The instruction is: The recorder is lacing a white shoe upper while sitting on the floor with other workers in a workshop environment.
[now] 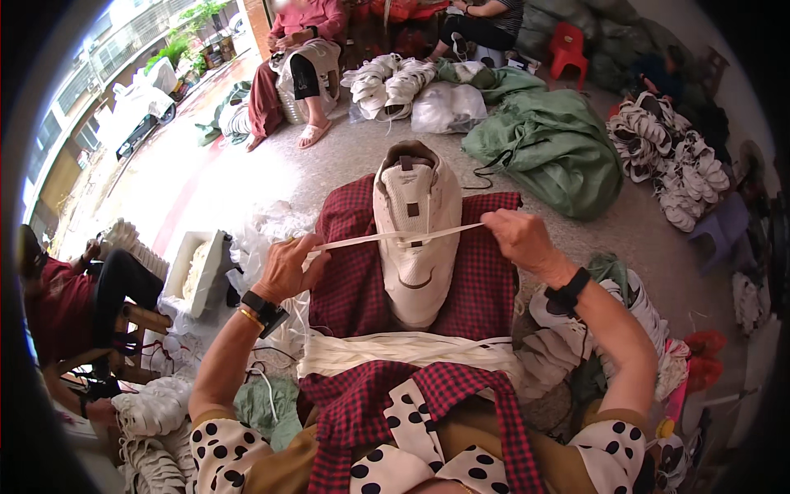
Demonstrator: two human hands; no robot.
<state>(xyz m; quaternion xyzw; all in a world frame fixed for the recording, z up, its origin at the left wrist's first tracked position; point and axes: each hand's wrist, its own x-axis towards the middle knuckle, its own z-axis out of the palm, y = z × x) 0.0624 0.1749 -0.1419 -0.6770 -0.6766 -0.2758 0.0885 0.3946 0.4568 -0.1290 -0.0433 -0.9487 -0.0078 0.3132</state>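
A cream-coloured shoe (pixel 420 276) lies on my lap on a red and black checked cloth (pixel 350 239), its toe toward me. Across its lower eyelets runs a flat off-white shoelace (pixel 354 242), stretched out to both sides. My left hand (pixel 288 267) pinches one end, to the left of the shoe. The other end is gripped by my right hand (pixel 520 237), a little higher on the right. Between the shoe's toe and my body lies a thick bundle of cream laces (pixel 395 354).
A green sack (pixel 559 152) and stacks of shoe uppers (pixel 391 82) lie on the floor ahead. Beside me on the left stands a white foam box (pixel 193 272). More uppers (pixel 559 337) are piled at my right. Other people sit at the far side and far left.
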